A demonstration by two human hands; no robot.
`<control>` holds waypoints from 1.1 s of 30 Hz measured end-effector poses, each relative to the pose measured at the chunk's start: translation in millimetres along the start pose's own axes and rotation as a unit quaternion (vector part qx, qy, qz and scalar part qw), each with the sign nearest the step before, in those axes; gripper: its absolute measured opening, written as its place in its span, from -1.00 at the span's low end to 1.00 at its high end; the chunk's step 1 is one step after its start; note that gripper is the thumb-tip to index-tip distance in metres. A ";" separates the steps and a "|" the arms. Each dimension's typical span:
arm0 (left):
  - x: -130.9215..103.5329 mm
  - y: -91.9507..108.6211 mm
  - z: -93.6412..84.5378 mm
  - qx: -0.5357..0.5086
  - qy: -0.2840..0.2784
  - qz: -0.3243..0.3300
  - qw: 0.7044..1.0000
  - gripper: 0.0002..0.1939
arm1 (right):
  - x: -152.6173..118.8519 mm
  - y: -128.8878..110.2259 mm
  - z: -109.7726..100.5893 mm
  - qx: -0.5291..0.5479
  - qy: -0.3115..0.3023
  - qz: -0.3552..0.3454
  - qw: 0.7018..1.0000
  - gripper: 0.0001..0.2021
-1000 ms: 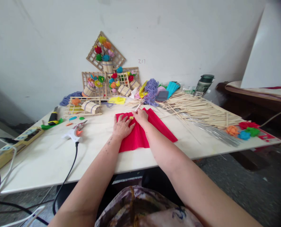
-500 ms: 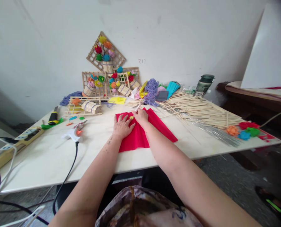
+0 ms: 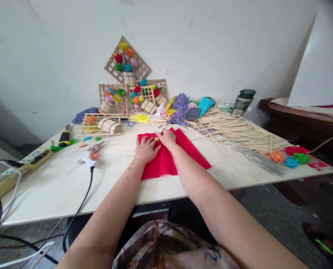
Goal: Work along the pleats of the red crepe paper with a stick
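A sheet of red crepe paper [image 3: 159,166] lies flat on the table before me. My left hand [image 3: 146,148] presses on its left half, fingers spread. By those fingertips sits a small yellow paper piece [image 3: 156,139], partly covered. Near the paper's far edge, my right hand [image 3: 168,137] is closed around a slim, light-coloured pen [image 3: 163,127]; its lower tip is hidden by the fingers. The two hands are close together, with the yellow piece between them.
A white glue gun [image 3: 88,158] with a black cord, pliers [image 3: 96,146], a utility knife [image 3: 64,137] and a power strip [image 3: 29,164] lie left. Bamboo flower frames [image 3: 113,99] stand behind. Purple yarn [image 3: 180,104], wooden sticks [image 3: 233,129] and a dark bottle [image 3: 243,101] are right.
The whole view has shifted slightly. Both hands stay in nearly the same place on the red paper, and the right hand still holds the pen.
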State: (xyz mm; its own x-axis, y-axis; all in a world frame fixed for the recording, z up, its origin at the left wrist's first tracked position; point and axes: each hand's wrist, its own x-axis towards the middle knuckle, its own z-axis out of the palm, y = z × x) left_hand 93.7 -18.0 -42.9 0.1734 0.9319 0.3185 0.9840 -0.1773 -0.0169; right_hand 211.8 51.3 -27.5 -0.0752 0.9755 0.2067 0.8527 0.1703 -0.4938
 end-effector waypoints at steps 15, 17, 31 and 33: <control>2.9 -3.1 6.4 -0.009 -0.008 -0.003 1.000 -0.46 | -0.9 0.4 4.4 -0.010 0.019 -0.046 0.999 -0.55; 3.2 -2.9 6.1 -0.011 -0.013 -0.003 1.000 -0.46 | -1.6 -0.5 4.4 -0.004 0.012 -0.050 0.999 -0.54; 2.3 -1.1 5.6 -0.001 -0.014 -0.001 1.000 -0.47 | -2.1 -4.8 7.0 -0.040 -0.003 -0.059 0.997 -0.56; 1.9 -0.7 5.2 0.001 -0.013 0.001 1.000 -0.47 | -1.9 -4.5 7.2 -0.044 -0.002 -0.065 0.997 -0.56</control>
State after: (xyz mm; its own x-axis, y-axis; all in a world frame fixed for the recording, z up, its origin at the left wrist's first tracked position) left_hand 93.5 -14.4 -47.2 0.1763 0.9395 0.2938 0.9838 -0.1783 -0.0201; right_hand 204.3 49.7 -31.7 -0.1896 0.9465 0.2611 0.8781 0.2825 -0.3862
